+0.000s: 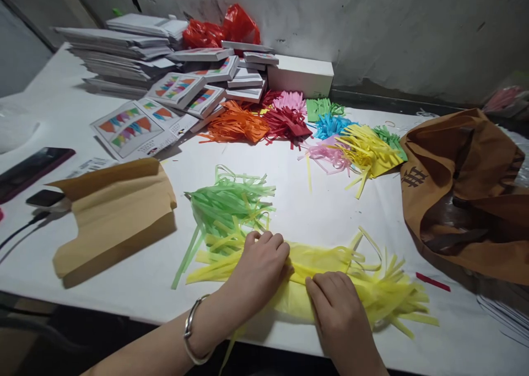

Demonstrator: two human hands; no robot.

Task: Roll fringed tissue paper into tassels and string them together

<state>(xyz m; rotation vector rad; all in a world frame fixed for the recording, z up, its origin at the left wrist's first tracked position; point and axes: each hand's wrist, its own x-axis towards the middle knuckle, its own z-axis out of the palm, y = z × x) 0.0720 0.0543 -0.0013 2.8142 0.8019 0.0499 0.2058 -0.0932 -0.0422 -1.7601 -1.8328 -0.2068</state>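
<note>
A yellow tissue paper tassel [316,254], fringed at both ends, lies spread across the front of the table. My left hand [264,260], with a silver bangle on its wrist, has its fingers curled onto the plain middle of the paper. Close to its right, my right hand [336,304] pinches the same middle band, where a fold runs between the two hands. The fingertips are partly hidden against the paper. Just behind the left hand lies a green tissue paper tassel [223,205], its strands partly under the yellow fringe.
Several coloured tassels, among them an orange one [237,123], lie in a row at the back. Printed boxes [176,89] and stacked flat packs [119,53] stand behind. Brown paper [119,216] and a phone [35,169] are left; a brown bag [438,161] is right.
</note>
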